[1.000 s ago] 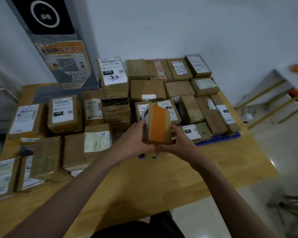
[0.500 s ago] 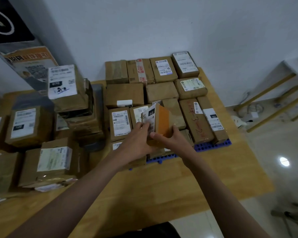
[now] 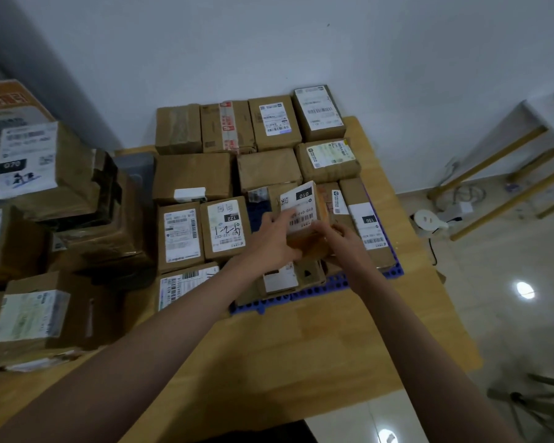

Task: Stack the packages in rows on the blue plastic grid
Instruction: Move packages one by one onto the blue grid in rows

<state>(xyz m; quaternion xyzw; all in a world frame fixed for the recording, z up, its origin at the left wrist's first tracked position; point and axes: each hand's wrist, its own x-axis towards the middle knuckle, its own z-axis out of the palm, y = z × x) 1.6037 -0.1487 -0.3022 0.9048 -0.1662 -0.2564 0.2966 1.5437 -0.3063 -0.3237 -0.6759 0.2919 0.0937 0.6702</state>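
Item: wooden table (image 3: 269, 362), light grain, nearest the viewer; both bare forearms cross it toward the blue plastic grid (image 3: 314, 290), which lies on the table's far right part, its perforated front edge and right edge showing

Front row on the grid: a labelled brown package (image 3: 186, 282) at the left end and a small package with a white label (image 3: 282, 279) beside it, partly behind the left forearm

Item in hand: package marked 010 (image 3: 304, 215), just behind the grid's front row. Small brown carton, glossy tape over orange-brown sides, white label with barcode, QR code and a black "010" patch on top; tilted, not lying flat. Left hand (image 3: 269, 238) grips its left side, thumb curled onto the label. Right hand (image 3: 343, 238) holds its right lower edge, fingers bent round the carton

Same row, left of it: package marked 122 (image 3: 226, 230) with handwriting, then a package with a white barcode label (image 3: 179, 235). Right of it: long package marked 150 (image 3: 368, 225) along the grid's right edge

Further back on the grid: three wider brown packages, then a back row of four (image 3: 250, 126) against the white wall (image 3: 333, 43)

Left of the grid: unsorted stack of brown packages (image 3: 77, 203), topmost marked 070
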